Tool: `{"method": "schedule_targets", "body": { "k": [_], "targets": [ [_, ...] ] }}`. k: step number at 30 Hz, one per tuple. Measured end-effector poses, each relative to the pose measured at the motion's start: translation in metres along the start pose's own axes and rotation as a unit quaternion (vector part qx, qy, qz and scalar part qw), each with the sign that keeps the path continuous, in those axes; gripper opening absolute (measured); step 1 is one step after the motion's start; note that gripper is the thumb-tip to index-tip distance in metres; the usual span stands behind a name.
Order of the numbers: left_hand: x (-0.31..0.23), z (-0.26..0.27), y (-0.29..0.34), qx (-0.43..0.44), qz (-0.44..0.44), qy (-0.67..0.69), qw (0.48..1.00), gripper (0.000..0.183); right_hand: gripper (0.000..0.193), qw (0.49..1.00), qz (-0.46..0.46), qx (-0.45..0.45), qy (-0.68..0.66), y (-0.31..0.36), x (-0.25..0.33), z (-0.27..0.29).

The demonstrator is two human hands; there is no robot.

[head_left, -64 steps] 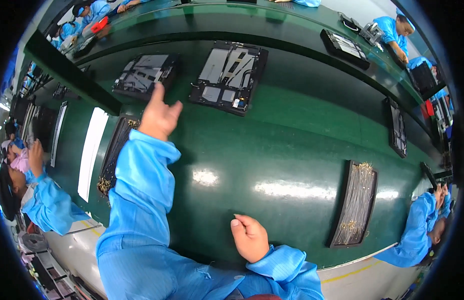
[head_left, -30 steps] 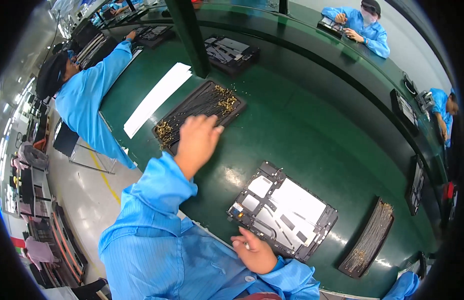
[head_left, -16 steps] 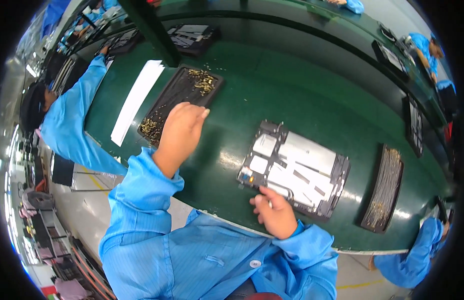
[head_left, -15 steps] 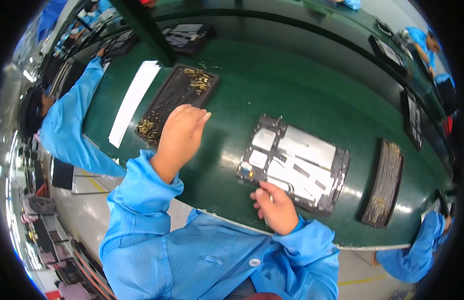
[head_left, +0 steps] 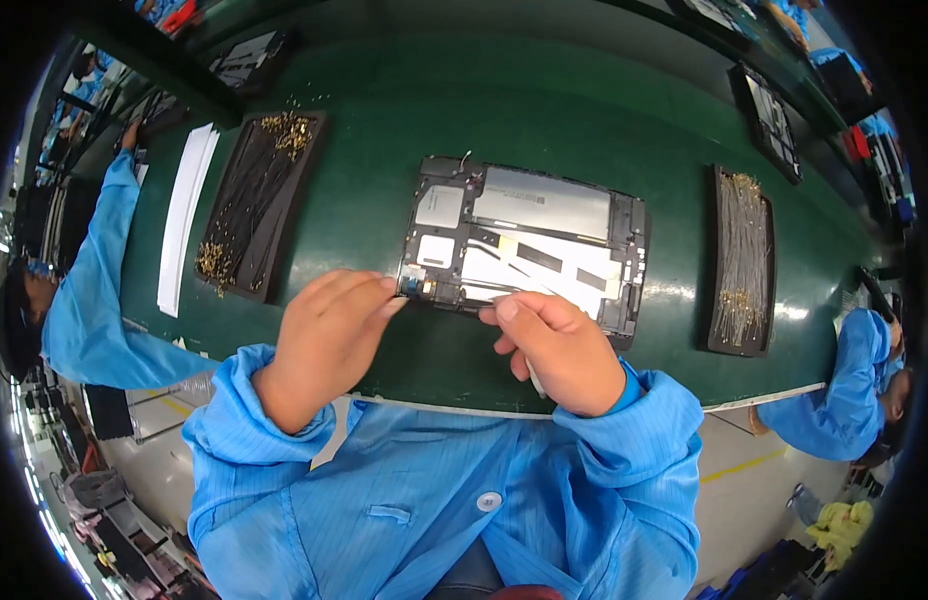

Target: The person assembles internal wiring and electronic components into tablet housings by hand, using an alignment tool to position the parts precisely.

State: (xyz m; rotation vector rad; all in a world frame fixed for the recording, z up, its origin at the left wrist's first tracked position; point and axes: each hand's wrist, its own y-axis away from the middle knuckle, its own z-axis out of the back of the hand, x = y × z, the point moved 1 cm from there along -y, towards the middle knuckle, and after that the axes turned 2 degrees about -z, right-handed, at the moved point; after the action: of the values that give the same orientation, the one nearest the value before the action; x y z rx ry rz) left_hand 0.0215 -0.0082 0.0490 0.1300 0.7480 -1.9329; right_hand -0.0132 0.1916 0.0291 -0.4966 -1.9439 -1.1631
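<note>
An opened tablet-like device (head_left: pixel 544 190) lies on the green bench in front of me, its silver and white panels, black frame and small parts exposed. My left hand (head_left: pixel 334 335) is closed in a pinch at its near left corner, beside a small circuit part (head_left: pixel 416 281). What sits between those fingertips is too small to make out. My right hand (head_left: pixel 559 345) is closed over the device's near edge, thumb against forefinger. A thin pale stick-like tool (head_left: pixel 535 381) shows below its fingers; its tip cannot be made out.
On the left stands a dark tray (head_left: pixel 309 150) of thin black cables with gold ends, beside white strips (head_left: pixel 187 215). A tray of grey cables (head_left: pixel 744 250) stands on the right. Another device (head_left: pixel 767 120) lies far right. Co-workers in blue sleeves (head_left: pixel 94 290) sit on both sides.
My left hand has moved right from the left cable tray to the device's near left corner. The right hand stays by the device's near edge. The whole view has shifted.
</note>
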Motion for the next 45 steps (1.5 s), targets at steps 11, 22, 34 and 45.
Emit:
{"method": "schedule_targets", "body": {
  "k": [11,22,34,45],
  "targets": [
    [-0.022,-0.057,0.022,0.041,-0.044,0.05,0.997,0.018,0.032,0.982,-0.145,0.074,-0.093,0.005,-0.048,0.003],
    [-0.008,-0.07,0.013,0.037,0.026,-0.03,0.999,0.019,0.038,0.937,0.204,-0.212,-0.188,-0.013,-0.017,-0.006],
    [-0.01,-0.069,0.013,0.051,0.042,-0.044,0.997,0.021,0.025,0.815,0.505,-0.267,0.1,-0.042,-0.05,-0.006],
    [-0.01,-0.066,0.008,0.065,0.031,-0.054,0.996,0.018,0.015,0.822,0.413,-0.212,0.33,-0.032,-0.031,-0.008]
  ]
}}
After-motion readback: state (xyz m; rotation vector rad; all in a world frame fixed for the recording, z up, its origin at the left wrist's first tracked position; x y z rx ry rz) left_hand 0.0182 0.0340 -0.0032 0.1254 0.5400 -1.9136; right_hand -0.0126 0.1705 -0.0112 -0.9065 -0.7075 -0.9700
